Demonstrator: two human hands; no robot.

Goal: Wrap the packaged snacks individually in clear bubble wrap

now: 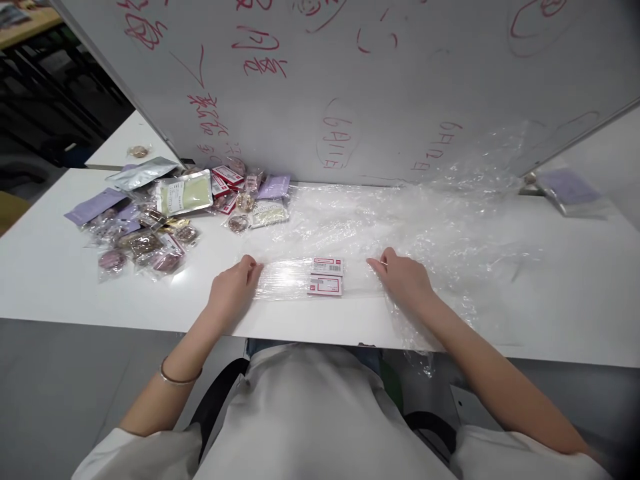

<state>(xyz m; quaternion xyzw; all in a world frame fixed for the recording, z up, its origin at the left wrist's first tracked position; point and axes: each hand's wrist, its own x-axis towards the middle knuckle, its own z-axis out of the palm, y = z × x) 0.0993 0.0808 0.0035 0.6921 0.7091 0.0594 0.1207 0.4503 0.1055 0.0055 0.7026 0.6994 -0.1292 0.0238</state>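
Two small white boxes with red print, an upper one (327, 266) and a lower one (325, 286), lie close together on the table near its front edge. Clear plastic film (285, 279) stretches over or around them; which of the two I cannot tell. My left hand (235, 291) is closed on the film's left end. To the right of the boxes, my right hand (403, 279) pinches the film between thumb and fingers. More crumpled film (440, 227) spreads behind and beside my right hand.
Wrapped snacks and pouches, among them a green-and-white pouch (185, 193), are heaped on the white table (45, 267) at left. A whiteboard (390, 93) with red writing stands along the back. A purple packet (569, 187) lies at the far right.
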